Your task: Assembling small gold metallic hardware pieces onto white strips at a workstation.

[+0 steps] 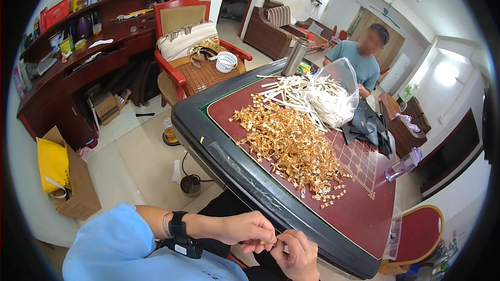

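My left hand and my right hand meet in front of me, just off the near edge of the table. Both are closed in a pinch, fingertips almost touching. A small glint of gold shows by the left fingers, but the fingers hide most of what they hold. Beyond my hands, a large heap of small gold-coloured metal buckles spreads over the dark red tabletop. Behind the heap lie many flat white strips, some beside an open clear plastic bag with white material in it.
Black flat pieces lie right of the bag. A steel flask and a clear purple-tinted bottle stand on the table. Across from me sits another person. A red-framed armchair holds a white basket; a cardboard box stands left.
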Tool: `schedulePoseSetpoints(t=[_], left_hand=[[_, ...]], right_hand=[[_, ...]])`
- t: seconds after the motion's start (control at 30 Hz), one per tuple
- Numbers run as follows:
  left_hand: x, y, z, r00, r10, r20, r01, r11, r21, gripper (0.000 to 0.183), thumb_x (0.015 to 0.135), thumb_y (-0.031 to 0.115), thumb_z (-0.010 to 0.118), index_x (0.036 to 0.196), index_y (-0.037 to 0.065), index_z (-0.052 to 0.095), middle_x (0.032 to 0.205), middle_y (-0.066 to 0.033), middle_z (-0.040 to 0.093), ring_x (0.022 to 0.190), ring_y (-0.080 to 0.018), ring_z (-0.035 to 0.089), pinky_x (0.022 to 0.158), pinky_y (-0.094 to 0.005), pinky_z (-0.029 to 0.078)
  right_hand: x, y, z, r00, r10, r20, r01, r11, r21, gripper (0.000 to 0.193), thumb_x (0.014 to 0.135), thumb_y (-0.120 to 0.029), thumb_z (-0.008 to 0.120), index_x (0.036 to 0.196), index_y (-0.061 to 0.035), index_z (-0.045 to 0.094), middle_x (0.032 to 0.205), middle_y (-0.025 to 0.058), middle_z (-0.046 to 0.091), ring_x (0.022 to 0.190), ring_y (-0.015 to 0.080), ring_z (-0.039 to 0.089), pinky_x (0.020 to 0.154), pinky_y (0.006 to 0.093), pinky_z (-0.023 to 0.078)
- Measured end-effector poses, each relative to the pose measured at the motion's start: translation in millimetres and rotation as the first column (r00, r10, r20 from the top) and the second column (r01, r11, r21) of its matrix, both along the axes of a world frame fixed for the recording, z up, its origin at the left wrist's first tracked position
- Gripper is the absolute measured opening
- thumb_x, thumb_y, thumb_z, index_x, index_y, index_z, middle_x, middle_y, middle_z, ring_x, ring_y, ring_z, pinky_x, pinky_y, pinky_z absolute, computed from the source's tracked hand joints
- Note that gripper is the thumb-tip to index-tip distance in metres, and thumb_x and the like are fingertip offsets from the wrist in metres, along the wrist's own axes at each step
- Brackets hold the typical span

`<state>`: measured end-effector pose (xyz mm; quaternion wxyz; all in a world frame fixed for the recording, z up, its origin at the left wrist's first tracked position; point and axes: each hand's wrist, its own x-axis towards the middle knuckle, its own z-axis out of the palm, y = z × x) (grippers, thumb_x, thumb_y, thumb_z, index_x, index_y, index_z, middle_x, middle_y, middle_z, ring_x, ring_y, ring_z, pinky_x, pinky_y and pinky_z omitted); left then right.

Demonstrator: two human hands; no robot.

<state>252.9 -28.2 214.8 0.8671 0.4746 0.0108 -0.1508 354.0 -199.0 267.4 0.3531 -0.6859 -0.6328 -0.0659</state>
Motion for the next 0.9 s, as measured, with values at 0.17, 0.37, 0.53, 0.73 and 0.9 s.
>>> schedulePoseSetpoints(t=[0.17, 0.37, 0.53, 0.73, 0.9], left_hand=[[-0.3, -3.1, -3.5, 1.0, -0.005, 0.023, 0.005, 1.0, -0.016, 0.019, 0.092, 0.012, 0.055, 0.086, -0.002, 0.065, 0.076, -0.0083, 0.064, 0.052, -0.0078, 0.055, 0.044, -0.0203, 0.044], [-0.6, -7.0, 4.6, 1.0, 0.026, -0.015, -0.026, 1.0, 0.005, 0.02, 0.09, 0.013, 0.054, 0.078, -0.001, 0.064, 0.069, -0.0062, 0.062, 0.046, -0.0071, 0.054, 0.042, -0.0203, 0.042], [-2.3, -0.7, 9.7, 0.999, -0.02, -0.049, 0.022, 0.999, 0.044, 0.019, 0.093, 0.012, 0.056, 0.085, -0.002, 0.066, 0.074, -0.0078, 0.064, 0.05, -0.0091, 0.057, 0.044, -0.021, 0.044], [4.7, -1.2, 11.1, 1.0, -0.009, -0.01, 0.01, 0.997, 0.079, 0.019, 0.094, 0.014, 0.056, 0.086, -0.001, 0.065, 0.073, -0.007, 0.064, 0.051, -0.0077, 0.057, 0.045, -0.0201, 0.044], [7.6, -6.0, 16.2, 0.996, 0.029, 0.081, -0.043, 0.984, 0.173, 0.02, 0.096, 0.016, 0.056, 0.087, 0.0, 0.065, 0.072, -0.0042, 0.064, 0.052, -0.0063, 0.058, 0.047, -0.0187, 0.043]], right_hand=[[-0.8, -2.6, -2.0, 1.0, 0.001, -0.029, -0.001, 1.0, 0.009, 0.022, 0.073, 0.007, 0.07, 0.089, -0.0036, 0.061, 0.083, 0.0107, 0.063, 0.063, 0.0264, 0.061, 0.052, 0.0331, 0.048], [2.8, -7.1, 2.4, 0.995, 0.002, -0.102, -0.009, 0.998, -0.064, 0.024, 0.076, 0.005, 0.068, 0.097, -0.0055, 0.063, 0.089, 0.0127, 0.065, 0.068, 0.0258, 0.065, 0.056, 0.0319, 0.051], [7.1, -2.7, 3.6, 0.982, 0.046, -0.185, -0.055, 0.998, -0.04, 0.018, 0.071, 0.009, 0.07, 0.085, -0.0005, 0.064, 0.083, 0.0106, 0.067, 0.066, 0.0221, 0.067, 0.058, 0.0295, 0.054], [5.8, 0.0, -0.5, 0.993, -0.047, -0.109, 0.051, 0.998, 0.027, 0.017, 0.07, 0.006, 0.071, 0.08, -0.0017, 0.061, 0.081, 0.0097, 0.067, 0.069, 0.0229, 0.067, 0.059, 0.0306, 0.054], [3.2, -0.7, -4.8, 0.983, -0.118, -0.138, 0.128, 0.989, 0.068, 0.014, 0.073, 0.007, 0.068, 0.082, -0.0011, 0.06, 0.082, 0.0106, 0.067, 0.068, 0.0201, 0.067, 0.061, 0.0286, 0.055]])
